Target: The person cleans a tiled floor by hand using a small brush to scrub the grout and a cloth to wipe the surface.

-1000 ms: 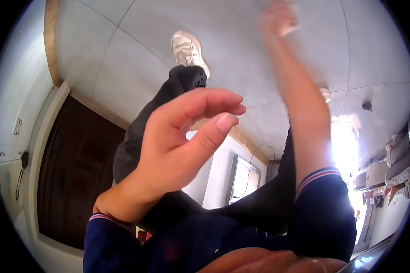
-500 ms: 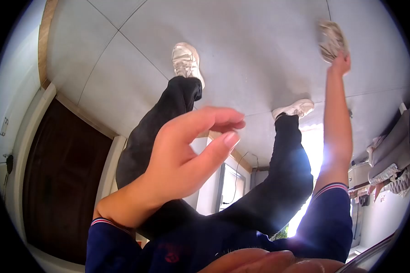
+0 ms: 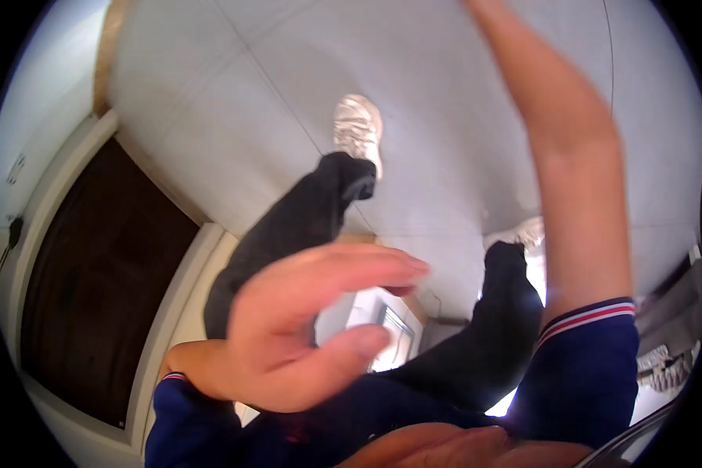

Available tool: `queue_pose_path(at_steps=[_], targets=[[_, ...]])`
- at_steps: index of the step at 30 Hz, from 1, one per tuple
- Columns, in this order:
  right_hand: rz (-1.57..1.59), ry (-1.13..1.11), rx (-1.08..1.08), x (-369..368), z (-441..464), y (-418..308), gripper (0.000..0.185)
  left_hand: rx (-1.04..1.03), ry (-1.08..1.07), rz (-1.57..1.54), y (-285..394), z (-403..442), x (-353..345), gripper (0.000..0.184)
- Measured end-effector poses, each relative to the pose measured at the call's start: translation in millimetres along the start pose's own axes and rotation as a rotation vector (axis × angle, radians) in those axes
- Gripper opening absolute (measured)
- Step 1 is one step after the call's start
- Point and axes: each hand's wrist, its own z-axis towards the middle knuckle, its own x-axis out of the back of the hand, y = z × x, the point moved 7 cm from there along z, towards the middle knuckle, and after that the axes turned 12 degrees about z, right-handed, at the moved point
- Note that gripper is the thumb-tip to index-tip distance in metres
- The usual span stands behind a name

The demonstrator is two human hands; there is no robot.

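My left hand hovers over my lap in the head view, its fingers curved and the thumb held apart from them. Nothing lies in the gap between thumb and fingertips. On the right side, my right forearm stretches up across the floor to the top edge. The right hand itself is cut off there, so what it holds is hidden. Below both arms are my legs in black trousers.
Pale shoes stand on the grey tiled floor: one shoe in the middle and another shoe partly hidden by my leg. A dark door panel in a light frame is at the left. Blurred items are at the right edge.
My right arm has swung up and to the left, taking the hand and its crumpled pale cloth-like item out of view. My left hand has moved slightly lower and stays curved.
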Motion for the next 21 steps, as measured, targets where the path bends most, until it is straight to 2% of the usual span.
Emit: queue_pose_path(at_steps=[1,4,6,7,8,10,12,15,18,19,21], targets=[[-0.055,-0.044,0.132,-54.8,-26.8,4.1,0.047,-0.049,-0.011,0.029,2.8,-0.5,-4.6,0.043],[-0.19,-0.423,0.217,-117.1,-152.7,-2.9,0.039,-0.027,-0.012,0.131,-2.3,-5.4,-28.6,0.029],[-0.094,-0.524,-0.089,-129.1,-210.6,30.8,0.036,0.157,0.019,0.149,-29.8,-3.5,-44.1,0.023],[0.047,-0.445,-0.152,-124.9,-242.5,54.2,0.035,0.179,0.08,0.123,-39.8,-6.9,-50.4,0.022],[0.184,-0.347,-0.21,-110.1,-258.4,69.9,0.034,0.186,0.133,0.099,-52.4,-6.0,-57.3,0.022],[0.524,-0.408,-0.47,-50.0,-316.9,51.1,0.033,0.3,0.165,0.164,-90.5,-1.8,-69.4,0.026],[0.926,-0.346,-0.7,-9.9,-374.0,72.2,0.036,0.224,0.339,0.347,-123.0,0.4,-84.1,0.034],[1.041,-0.184,-0.876,91.6,-442.7,25.1,0.039,0.258,0.461,0.476,-126.2,-41.2,-98.8,0.046],[0.934,-0.168,-0.796,128.0,-499.9,39.0,0.043,0.201,0.234,0.551,-118.8,-105.5,-142.7,0.065],[0.947,-0.157,-0.81,143.0,-510.9,26.0,0.043,0.075,0.282,0.623,-141.5,-118.1,-157.5,0.083],[0.988,-0.157,-0.819,161.4,-536.7,-21.2,0.045,0.299,0.191,0.242,-131.8,-144.2,-150.7,0.086]])
